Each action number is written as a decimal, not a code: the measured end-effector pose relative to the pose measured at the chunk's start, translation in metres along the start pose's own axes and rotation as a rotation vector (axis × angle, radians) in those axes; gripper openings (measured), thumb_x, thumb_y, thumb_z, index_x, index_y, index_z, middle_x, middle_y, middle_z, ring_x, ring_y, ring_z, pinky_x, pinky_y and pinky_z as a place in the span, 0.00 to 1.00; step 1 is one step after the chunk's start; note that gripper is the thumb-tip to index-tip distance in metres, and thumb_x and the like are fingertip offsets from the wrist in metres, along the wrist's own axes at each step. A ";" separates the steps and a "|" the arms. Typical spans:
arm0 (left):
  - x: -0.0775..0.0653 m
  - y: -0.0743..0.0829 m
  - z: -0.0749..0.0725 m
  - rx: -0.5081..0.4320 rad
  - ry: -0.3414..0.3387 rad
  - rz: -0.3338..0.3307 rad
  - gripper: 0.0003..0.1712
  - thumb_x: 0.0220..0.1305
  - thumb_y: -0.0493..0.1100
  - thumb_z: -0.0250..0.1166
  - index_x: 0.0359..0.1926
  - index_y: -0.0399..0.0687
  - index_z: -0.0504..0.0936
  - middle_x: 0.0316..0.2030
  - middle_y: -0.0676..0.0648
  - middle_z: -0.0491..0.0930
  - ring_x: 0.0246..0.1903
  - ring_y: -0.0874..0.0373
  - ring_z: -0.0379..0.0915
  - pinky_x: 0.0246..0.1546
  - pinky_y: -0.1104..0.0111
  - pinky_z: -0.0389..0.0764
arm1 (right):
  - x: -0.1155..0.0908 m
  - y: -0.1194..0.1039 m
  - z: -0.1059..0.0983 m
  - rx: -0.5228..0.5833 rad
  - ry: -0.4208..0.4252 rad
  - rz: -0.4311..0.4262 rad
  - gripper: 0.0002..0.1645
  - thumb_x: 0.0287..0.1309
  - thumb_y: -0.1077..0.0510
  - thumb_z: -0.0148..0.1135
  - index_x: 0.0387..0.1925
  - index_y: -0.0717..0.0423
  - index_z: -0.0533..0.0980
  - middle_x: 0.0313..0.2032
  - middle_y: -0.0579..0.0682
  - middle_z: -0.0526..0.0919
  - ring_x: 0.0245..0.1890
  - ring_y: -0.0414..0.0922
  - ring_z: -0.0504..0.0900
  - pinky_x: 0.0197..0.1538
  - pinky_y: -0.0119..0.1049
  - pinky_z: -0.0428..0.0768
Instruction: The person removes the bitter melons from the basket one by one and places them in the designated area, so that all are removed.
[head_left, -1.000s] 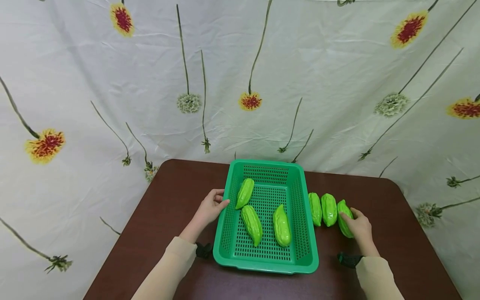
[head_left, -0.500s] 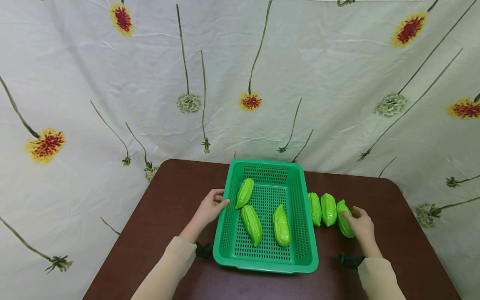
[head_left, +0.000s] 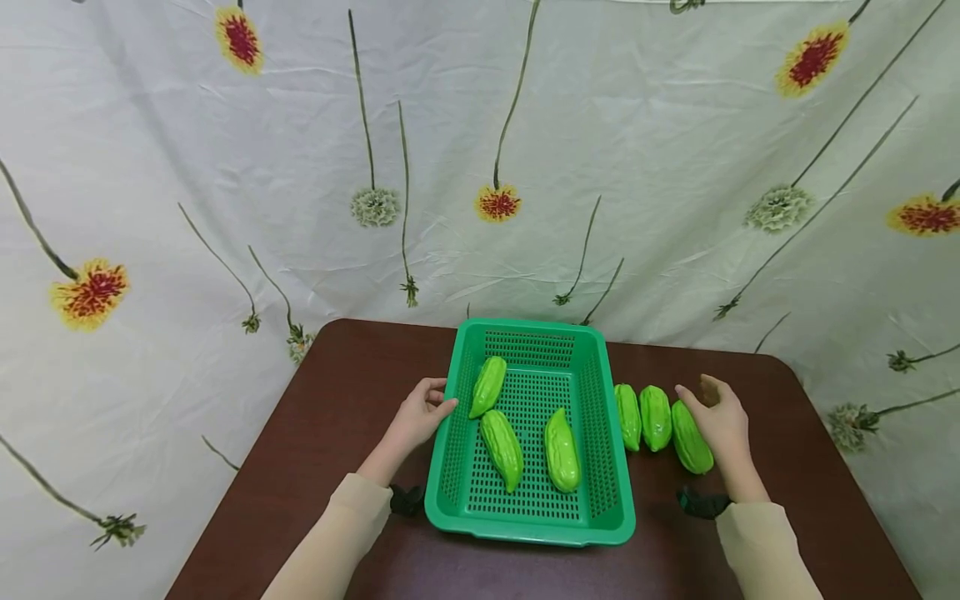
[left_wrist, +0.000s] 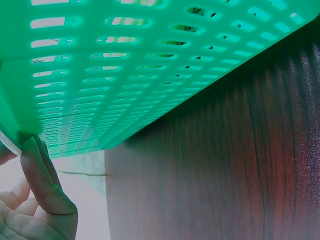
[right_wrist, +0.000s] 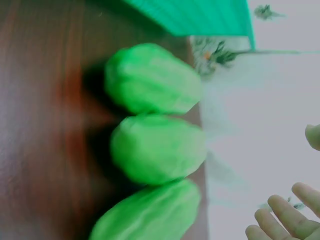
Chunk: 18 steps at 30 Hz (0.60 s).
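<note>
A green plastic basket (head_left: 525,533) with slotted walls stands mid-table, holding three bright green bitter melons, one of them this bitter melon (head_left: 562,451) on the right. My left hand (head_left: 417,414) pinches the basket's left rim between thumb and fingers; in the left wrist view the fingers (left_wrist: 47,182) touch the rim. Right of the basket lie three more bitter melons: the near one (head_left: 627,417), the middle one (head_left: 656,417) and the outer one (head_left: 692,437). Over the outer one's right side is my right hand (head_left: 722,421), holding nothing. The right wrist view shows its fingers (right_wrist: 287,215) spread apart from the bitter melons.
The dark brown wooden table (head_left: 360,367) has rounded far corners. Behind it hangs a pale cloth (head_left: 300,167) printed with flowers. The basket's right wall stands close beside the nearest loose bitter melon.
My right hand has let go of the outer bitter melon and moved up and slightly right, its fingers opening. That bitter melon stays on the table. The left hand keeps its hold on the basket.
</note>
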<state>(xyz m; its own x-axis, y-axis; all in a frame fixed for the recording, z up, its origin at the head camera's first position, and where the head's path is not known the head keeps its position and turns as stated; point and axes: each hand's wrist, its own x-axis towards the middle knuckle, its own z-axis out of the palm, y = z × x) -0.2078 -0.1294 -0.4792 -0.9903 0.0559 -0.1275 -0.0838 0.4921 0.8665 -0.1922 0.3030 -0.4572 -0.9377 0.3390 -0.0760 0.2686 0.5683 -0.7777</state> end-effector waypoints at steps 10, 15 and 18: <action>0.000 0.000 -0.001 -0.001 -0.002 -0.006 0.28 0.70 0.41 0.62 0.67 0.39 0.68 0.46 0.39 0.76 0.38 0.53 0.76 0.37 0.63 0.78 | -0.011 -0.037 0.004 0.044 -0.044 -0.095 0.45 0.68 0.40 0.57 0.74 0.60 0.57 0.71 0.64 0.61 0.70 0.61 0.62 0.68 0.55 0.66; 0.000 0.001 -0.001 0.005 0.002 -0.003 0.28 0.70 0.41 0.62 0.67 0.39 0.68 0.46 0.38 0.76 0.38 0.53 0.76 0.38 0.62 0.79 | -0.017 -0.052 0.008 0.065 -0.088 -0.132 0.44 0.67 0.40 0.58 0.73 0.60 0.57 0.71 0.62 0.62 0.70 0.60 0.62 0.69 0.52 0.65; 0.000 0.000 -0.001 0.005 0.003 -0.002 0.28 0.70 0.41 0.62 0.67 0.38 0.68 0.46 0.38 0.76 0.38 0.53 0.76 0.38 0.62 0.79 | -0.022 -0.060 0.012 0.063 -0.116 -0.159 0.43 0.67 0.40 0.58 0.73 0.60 0.58 0.71 0.62 0.62 0.69 0.59 0.63 0.69 0.52 0.66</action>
<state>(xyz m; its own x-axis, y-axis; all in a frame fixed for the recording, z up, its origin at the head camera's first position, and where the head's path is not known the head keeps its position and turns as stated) -0.2082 -0.1297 -0.4785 -0.9905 0.0521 -0.1276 -0.0851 0.4967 0.8637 -0.1906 0.2526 -0.4159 -0.9872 0.1585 -0.0176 0.1044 0.5585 -0.8229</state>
